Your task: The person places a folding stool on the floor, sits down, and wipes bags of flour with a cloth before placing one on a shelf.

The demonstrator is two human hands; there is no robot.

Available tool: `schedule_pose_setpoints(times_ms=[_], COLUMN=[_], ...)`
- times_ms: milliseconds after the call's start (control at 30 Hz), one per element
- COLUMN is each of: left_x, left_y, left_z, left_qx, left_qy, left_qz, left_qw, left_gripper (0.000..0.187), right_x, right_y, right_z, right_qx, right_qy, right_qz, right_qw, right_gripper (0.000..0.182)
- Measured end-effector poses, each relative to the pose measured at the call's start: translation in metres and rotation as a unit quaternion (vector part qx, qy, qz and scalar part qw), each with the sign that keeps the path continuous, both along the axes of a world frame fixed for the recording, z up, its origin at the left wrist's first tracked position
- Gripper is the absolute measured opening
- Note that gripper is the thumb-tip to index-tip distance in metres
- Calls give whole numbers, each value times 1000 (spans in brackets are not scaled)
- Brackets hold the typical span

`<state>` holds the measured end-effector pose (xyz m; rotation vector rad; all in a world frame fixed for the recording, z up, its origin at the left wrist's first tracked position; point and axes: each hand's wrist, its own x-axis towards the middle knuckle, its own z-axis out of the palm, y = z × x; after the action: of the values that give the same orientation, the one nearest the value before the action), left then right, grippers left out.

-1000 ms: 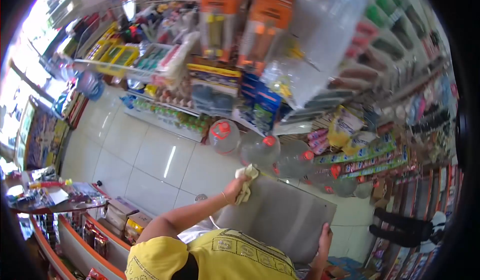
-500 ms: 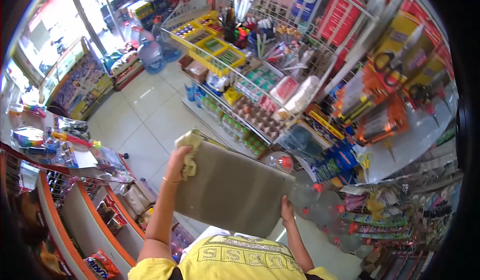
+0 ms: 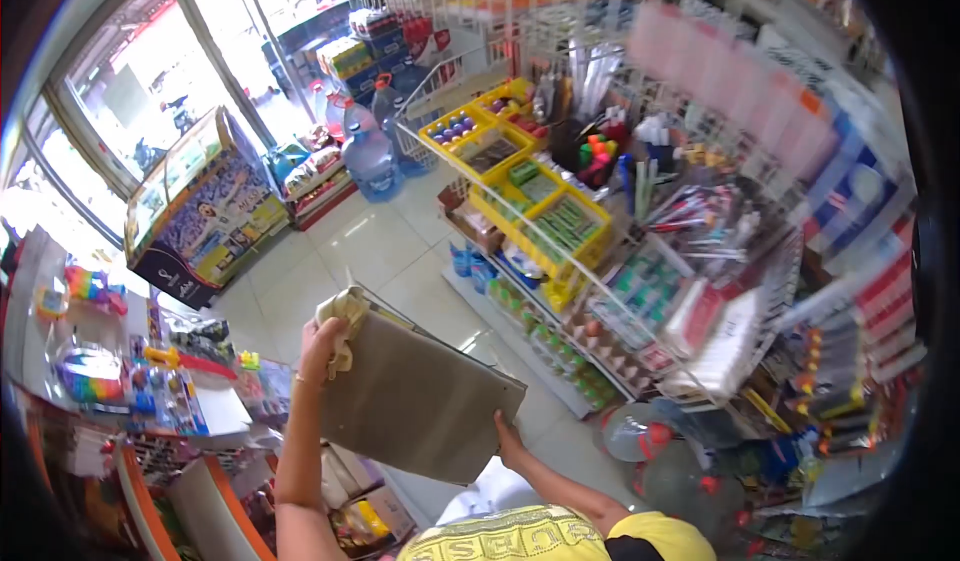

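I hold a flat grey board (image 3: 415, 406) up in front of me, tilted, with both hands. My left hand (image 3: 322, 344) grips its upper left corner, and a pale yellow cloth (image 3: 343, 313) is bunched between the fingers and the board. At the lower right edge my right hand (image 3: 508, 443) supports the board from below. My yellow shirt (image 3: 540, 536) shows at the bottom of the view.
A wire rack with yellow baskets (image 3: 540, 196) and hanging goods fills the right side. Large water bottles (image 3: 372, 156) stand on the tiled floor (image 3: 380, 251) near the glass shopfront. A counter with colourful toys (image 3: 100, 361) is at left, and a display case (image 3: 195, 206) stands behind it.
The view has swung from the bottle shelves toward the shopfront and counter. The board has stayed in both hands, with the cloth still under my left hand, and sits lower left in view.
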<state>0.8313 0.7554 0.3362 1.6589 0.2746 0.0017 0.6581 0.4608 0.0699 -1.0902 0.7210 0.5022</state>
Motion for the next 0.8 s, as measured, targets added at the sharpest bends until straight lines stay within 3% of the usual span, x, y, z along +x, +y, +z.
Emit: schedule_pose_setpoints(times_ms=[33,133,367,533,667,733,800], left_x=[21,90,192,231,247,256,261], left_y=[8,41,110,154,178,183,185], left_z=[-7,-66,-255,-404,-464,-484,-503], left_qx=[21,51,72,28,33,29,10], left_qy=[19,39,142,190,225,239,230], left_qz=[-16,-45,-93,-86,-108,-97,-101], left_qw=[999,997,983,978,968,966,968], left_gripper=[24,29,31,32,33,35,34], right_x=[12,45,80,99,105,113,112], right_y=[15,56,135,191,219,224,227], right_z=[-12,-60,-135,-196,-234,-239,-260], right_qx=[83,132,87,63,61,48,73], right_qy=[39,74,203,201,182,227,252], right_qz=[6,14,-61,-154,-196,-201,-157], right_qw=[996,988,973,965,961,952,952], right_gripper=[85,86,80,80,80,82,81])
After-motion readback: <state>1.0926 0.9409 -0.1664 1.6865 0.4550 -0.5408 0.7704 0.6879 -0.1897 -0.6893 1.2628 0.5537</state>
